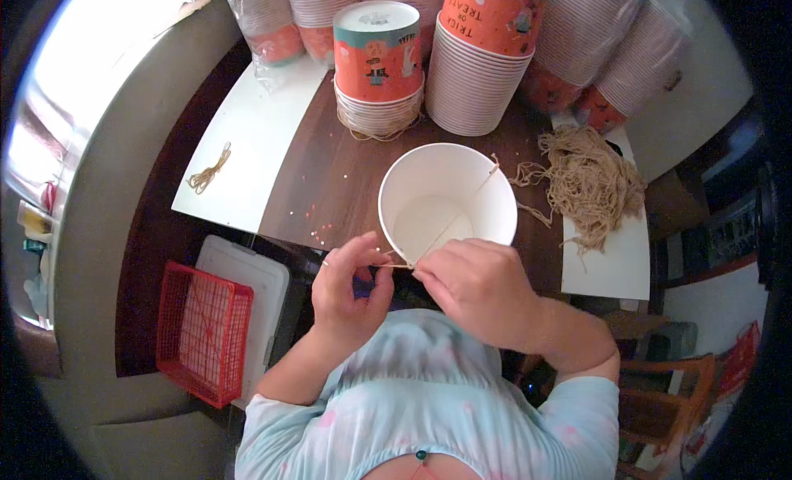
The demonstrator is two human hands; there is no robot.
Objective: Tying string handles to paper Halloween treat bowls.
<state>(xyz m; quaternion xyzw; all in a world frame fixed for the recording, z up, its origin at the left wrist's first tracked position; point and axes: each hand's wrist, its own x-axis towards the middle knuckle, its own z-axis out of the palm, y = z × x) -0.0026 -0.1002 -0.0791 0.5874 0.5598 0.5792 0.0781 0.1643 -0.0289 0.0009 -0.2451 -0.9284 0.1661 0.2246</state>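
Observation:
A white paper bucket (437, 179) stands at the front of the brown table with its open mouth facing up. A thin length of twine (445, 232) runs across its inside, from a hole near the right of the rim to the near rim. At that near rim my right hand (478, 278) pinches the twine, its fingers closed and hiding part of the rim. My left hand (351, 286) is just left of it, thumb and forefinger curved round the twine's short end. Whether a knot is there I cannot tell.
Behind stand stacks of orange-printed buckets (478, 75), some in clear plastic, and an upturned bucket (379, 59) with twine round its base. A heap of loose twine (594, 183) lies right, a small twine bundle (210, 170) left. Lower left is a red basket (206, 331).

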